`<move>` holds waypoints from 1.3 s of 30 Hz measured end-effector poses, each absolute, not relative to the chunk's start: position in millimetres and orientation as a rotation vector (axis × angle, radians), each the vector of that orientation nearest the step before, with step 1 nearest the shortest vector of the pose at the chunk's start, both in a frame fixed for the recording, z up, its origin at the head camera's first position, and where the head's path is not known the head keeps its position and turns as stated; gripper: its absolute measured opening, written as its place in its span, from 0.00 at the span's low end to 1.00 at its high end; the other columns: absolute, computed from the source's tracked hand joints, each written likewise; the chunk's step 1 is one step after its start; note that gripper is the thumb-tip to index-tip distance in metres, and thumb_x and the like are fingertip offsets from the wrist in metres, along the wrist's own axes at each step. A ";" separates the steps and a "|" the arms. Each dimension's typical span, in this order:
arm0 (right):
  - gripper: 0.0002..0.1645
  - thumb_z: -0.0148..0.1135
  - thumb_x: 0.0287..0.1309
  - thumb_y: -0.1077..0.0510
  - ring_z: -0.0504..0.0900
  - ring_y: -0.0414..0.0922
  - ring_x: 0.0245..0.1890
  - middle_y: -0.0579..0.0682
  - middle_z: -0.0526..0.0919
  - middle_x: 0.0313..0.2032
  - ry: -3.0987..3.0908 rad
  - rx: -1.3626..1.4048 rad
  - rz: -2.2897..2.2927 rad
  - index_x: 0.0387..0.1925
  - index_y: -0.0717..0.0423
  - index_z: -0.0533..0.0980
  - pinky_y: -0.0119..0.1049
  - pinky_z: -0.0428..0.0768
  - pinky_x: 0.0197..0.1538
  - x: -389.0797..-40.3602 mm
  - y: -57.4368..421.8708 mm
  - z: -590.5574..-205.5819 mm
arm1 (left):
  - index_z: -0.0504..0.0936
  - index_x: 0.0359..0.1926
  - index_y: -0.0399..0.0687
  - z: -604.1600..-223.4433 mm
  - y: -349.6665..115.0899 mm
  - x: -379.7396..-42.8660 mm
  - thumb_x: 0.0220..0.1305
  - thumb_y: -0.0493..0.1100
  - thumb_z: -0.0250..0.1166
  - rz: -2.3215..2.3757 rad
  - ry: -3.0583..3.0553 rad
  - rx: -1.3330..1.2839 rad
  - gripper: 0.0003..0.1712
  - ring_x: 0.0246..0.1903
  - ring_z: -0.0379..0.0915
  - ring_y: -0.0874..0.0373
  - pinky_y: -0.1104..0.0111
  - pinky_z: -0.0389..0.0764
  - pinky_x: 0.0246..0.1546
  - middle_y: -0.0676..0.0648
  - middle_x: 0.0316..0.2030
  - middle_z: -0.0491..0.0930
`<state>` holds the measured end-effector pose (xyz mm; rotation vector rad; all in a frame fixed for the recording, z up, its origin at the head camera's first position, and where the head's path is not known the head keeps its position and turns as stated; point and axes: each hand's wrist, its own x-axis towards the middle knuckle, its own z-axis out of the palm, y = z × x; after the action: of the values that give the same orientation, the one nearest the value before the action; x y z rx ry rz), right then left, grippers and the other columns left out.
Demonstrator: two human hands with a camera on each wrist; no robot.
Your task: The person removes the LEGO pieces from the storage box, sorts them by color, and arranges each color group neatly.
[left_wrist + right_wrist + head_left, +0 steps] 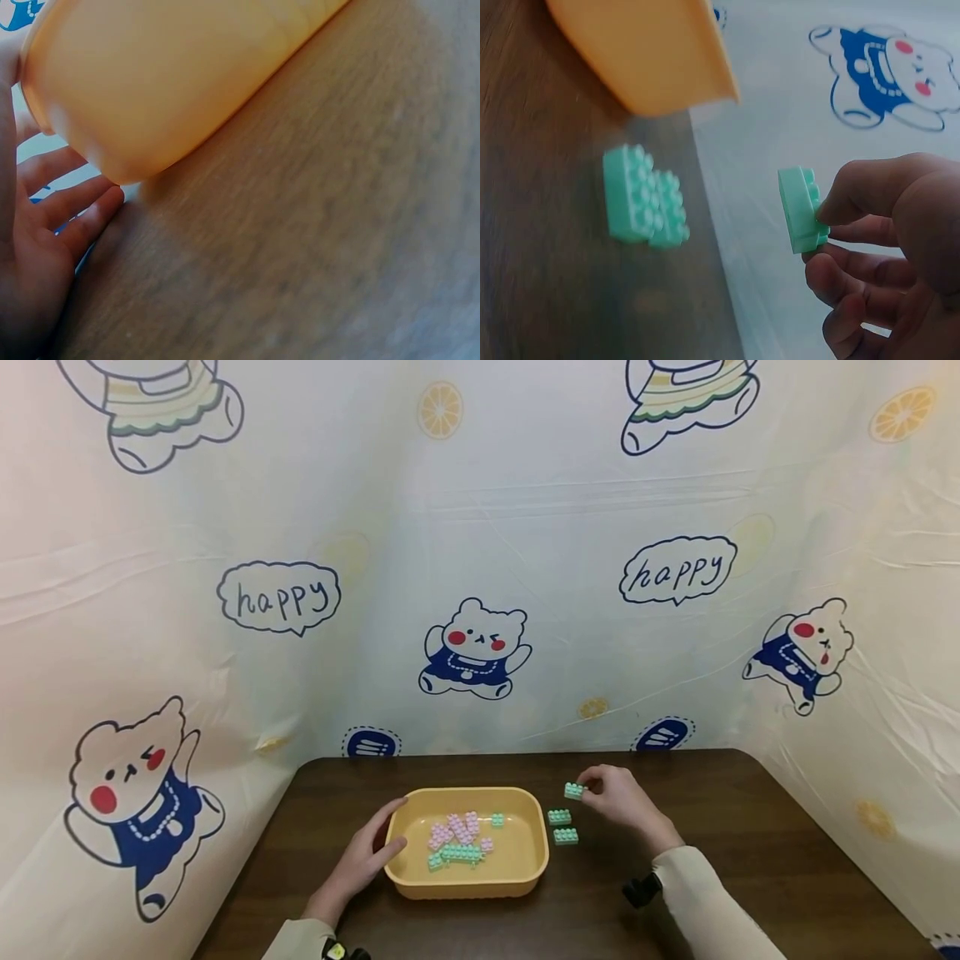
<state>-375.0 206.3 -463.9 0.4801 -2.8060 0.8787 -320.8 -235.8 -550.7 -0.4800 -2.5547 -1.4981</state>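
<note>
A yellow tray (525, 852) sits on the dark wooden table (750, 827) and holds several pink and mint green bricks (459, 839). My left hand (367, 860) rests against the tray's left wall (142, 82), thumb over the rim, fingers (75, 210) relaxed. My right hand (618, 797) pinches a mint green brick (574, 790) just above the table, right of the tray. That held brick (801, 210) sits between thumb and fingertips. Two more green bricks (558, 817) (566, 836) lie side by side on the table beside the tray, seen close together in the right wrist view (641, 196).
A cartoon-printed cloth (480, 568) rises behind and to both sides of the table. The tray's corner (660, 52) stands close to the loose bricks. Bare tabletop (315, 247) stretches in front of the tray and to the right.
</note>
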 end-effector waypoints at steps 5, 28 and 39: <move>0.09 0.65 0.51 0.62 0.76 0.39 0.31 0.45 0.83 0.33 -2.853 0.482 0.841 0.37 0.53 0.83 0.32 0.75 0.31 -379.4 219.5 -474.6 | 0.62 0.71 0.60 -552.1 -235.7 -320.9 0.66 0.49 0.62 -1.505 -2.552 -0.474 0.35 0.63 0.69 0.47 0.69 0.72 0.57 0.45 0.70 0.64; 0.09 0.66 0.52 0.63 0.76 0.43 0.35 0.46 0.84 0.37 -3.000 0.353 0.792 0.37 0.51 0.83 0.44 0.77 0.43 -394.2 229.6 -514.8 | 0.61 0.71 0.61 -548.5 -233.3 -318.7 0.66 0.49 0.62 -1.526 -2.571 -0.460 0.35 0.64 0.68 0.48 0.62 0.72 0.60 0.46 0.70 0.64; 0.11 0.65 0.51 0.64 0.76 0.45 0.37 0.49 0.85 0.41 -3.003 0.380 0.778 0.38 0.52 0.83 0.46 0.77 0.45 -392.4 226.9 -516.1 | 0.61 0.72 0.59 -547.9 -235.0 -317.7 0.66 0.48 0.62 -1.536 -2.559 -0.472 0.35 0.63 0.69 0.48 0.67 0.73 0.58 0.46 0.70 0.64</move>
<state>-392.4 226.9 -516.1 0.3798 -3.0027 0.7780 -317.7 -235.0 -547.9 -0.4715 -2.5587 -1.5355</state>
